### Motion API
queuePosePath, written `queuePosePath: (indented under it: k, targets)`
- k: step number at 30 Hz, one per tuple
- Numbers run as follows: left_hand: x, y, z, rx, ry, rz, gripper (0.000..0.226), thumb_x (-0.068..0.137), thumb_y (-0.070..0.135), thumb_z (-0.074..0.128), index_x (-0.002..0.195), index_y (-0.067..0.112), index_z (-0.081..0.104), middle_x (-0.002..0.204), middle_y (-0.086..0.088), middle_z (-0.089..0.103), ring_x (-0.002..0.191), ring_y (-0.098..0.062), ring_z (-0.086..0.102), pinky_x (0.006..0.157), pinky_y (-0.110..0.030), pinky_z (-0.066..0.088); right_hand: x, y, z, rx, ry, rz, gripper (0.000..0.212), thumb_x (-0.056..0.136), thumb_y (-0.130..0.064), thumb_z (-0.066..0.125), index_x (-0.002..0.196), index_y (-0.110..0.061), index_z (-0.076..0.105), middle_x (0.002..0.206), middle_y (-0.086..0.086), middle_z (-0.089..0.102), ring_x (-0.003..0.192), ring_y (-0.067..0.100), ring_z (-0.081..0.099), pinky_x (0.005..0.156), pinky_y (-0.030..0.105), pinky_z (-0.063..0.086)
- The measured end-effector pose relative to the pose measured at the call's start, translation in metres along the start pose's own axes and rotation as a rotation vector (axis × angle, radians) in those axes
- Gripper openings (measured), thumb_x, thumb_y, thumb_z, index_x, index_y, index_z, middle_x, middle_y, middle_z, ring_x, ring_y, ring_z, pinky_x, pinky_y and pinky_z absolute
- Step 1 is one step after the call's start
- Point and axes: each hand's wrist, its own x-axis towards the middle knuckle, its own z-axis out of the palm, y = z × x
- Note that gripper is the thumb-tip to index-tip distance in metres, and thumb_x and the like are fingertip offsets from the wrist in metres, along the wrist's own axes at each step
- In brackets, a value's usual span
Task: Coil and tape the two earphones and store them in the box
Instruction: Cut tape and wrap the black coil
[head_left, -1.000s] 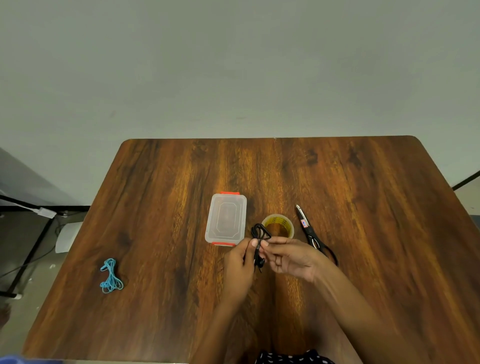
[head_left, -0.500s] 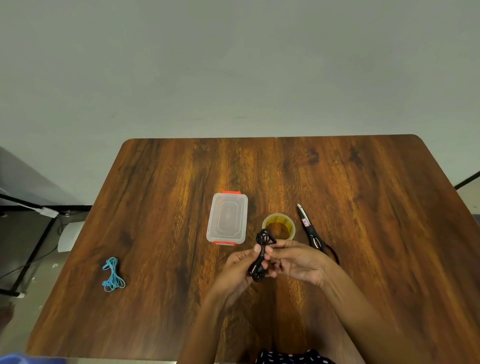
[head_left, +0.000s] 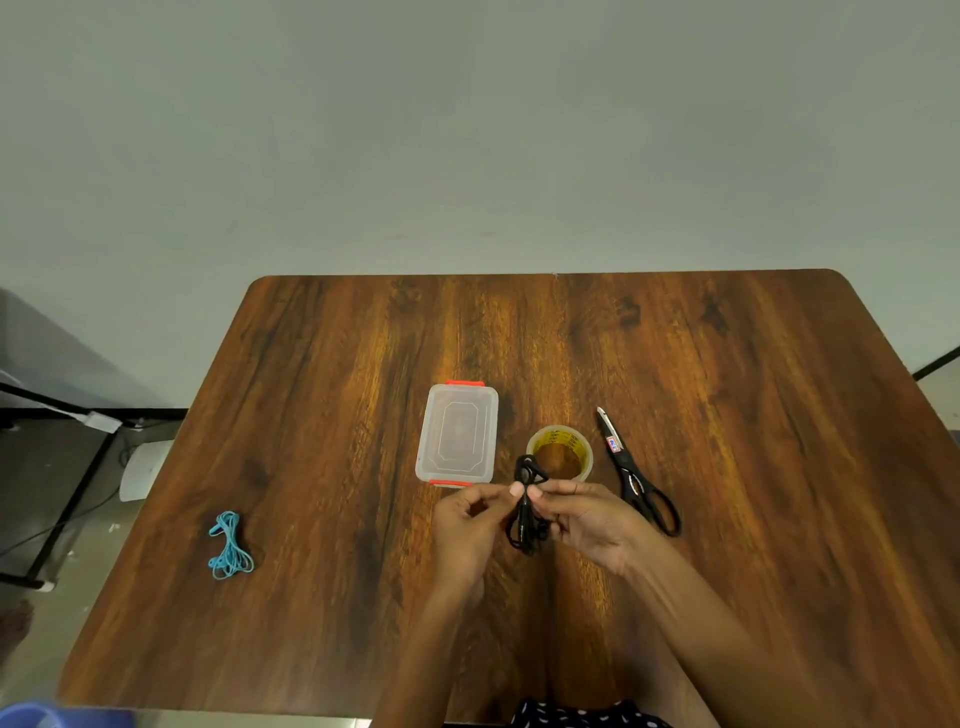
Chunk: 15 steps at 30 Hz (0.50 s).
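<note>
1. Black earphone (head_left: 527, 512) bundle held above the counter (head_left: 322, 395), long axis running away from the person; left hand (head_left: 467, 525) and right hand (head_left: 589, 517) fingers both pinch its middle.
2. Tape roll (head_left: 560, 451) just beyond, nearer right hand; closed box (head_left: 457, 434) nearer left.
3. Blue earphone (head_left: 230, 545) lies well apart, left.
4. Wood-grain counter, plain grey wall behind.

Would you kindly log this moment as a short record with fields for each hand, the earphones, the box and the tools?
left hand: pinches the black earphone
right hand: pinches the black earphone
black earphone: bundled, held above the table
blue earphone: bundled, lying alone at the table's left
box: lid on, orange clips
tape roll: right of the box
scissors: closed, right of the tape roll
</note>
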Motion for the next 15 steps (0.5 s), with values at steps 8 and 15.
queuePosePath:
  k: [8,15]
  targets:
    - [-0.0053,-0.002,0.0035,0.056,0.069,0.031,0.012,0.087,0.01,0.066,0.091,0.002,0.073,0.086,-0.011,0.074,0.087,-0.025,0.07,0.08,-0.035,0.056,-0.0078,-0.0095,0.0015,-0.185,0.028,-0.018,0.011,0.078,-0.007,0.073,0.087,-0.012,0.071,0.077,0.001,0.073,0.076,0.008,0.067,0.063,0.021,0.041]
    - [-0.007,-0.002,0.0048,0.114,0.072,0.083,0.012,0.089,0.009,0.063,0.092,0.012,0.074,0.087,-0.002,0.075,0.086,-0.015,0.07,0.083,-0.034,0.057,-0.0078,-0.004,0.007,-0.258,0.133,-0.152,0.011,0.075,-0.011,0.078,0.085,-0.011,0.074,0.07,-0.002,0.071,0.068,0.005,0.064,0.057,0.018,0.045]
